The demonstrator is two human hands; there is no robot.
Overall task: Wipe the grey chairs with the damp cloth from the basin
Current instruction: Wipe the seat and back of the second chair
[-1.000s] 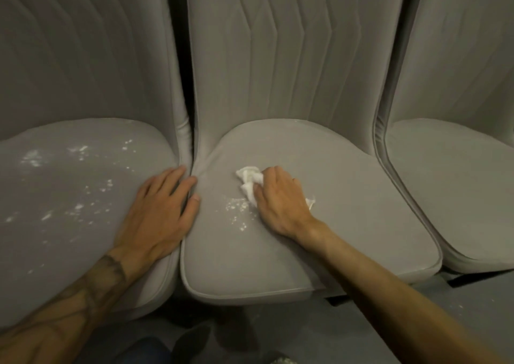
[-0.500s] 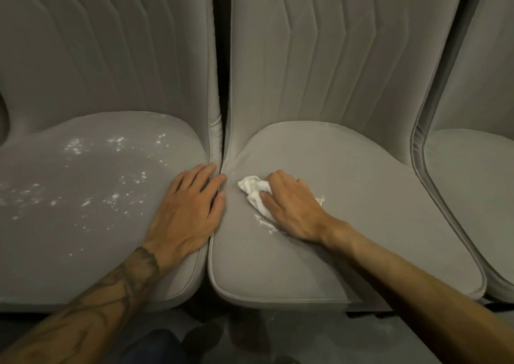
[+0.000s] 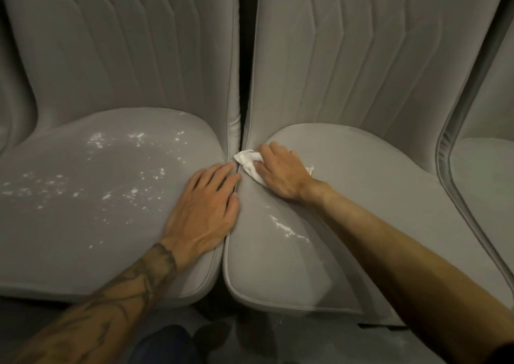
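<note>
Three grey padded chairs stand side by side. On the middle chair's seat (image 3: 375, 196), my right hand (image 3: 281, 173) grips a bunched white cloth (image 3: 247, 162) and presses it down at the seat's back left corner, next to the gap between the chairs. A streak of white powder (image 3: 286, 228) lies on this seat nearer to me. My left hand (image 3: 203, 213) rests flat on the right edge of the left chair's seat (image 3: 83, 210), fingers straight. White specks (image 3: 139, 138) are scattered over that seat.
The right chair (image 3: 484, 169) shows only its seat edge and backrest side. Tall quilted backrests (image 3: 361, 57) close off the far side. Dark floor (image 3: 250, 341) and a dark blue shape (image 3: 167, 344) lie below the seats' front edges.
My right hand has pushed the cloth away from me and to the left, into the seat's back corner, leaving a powder streak behind. The view shifted left. My left hand stayed put.
</note>
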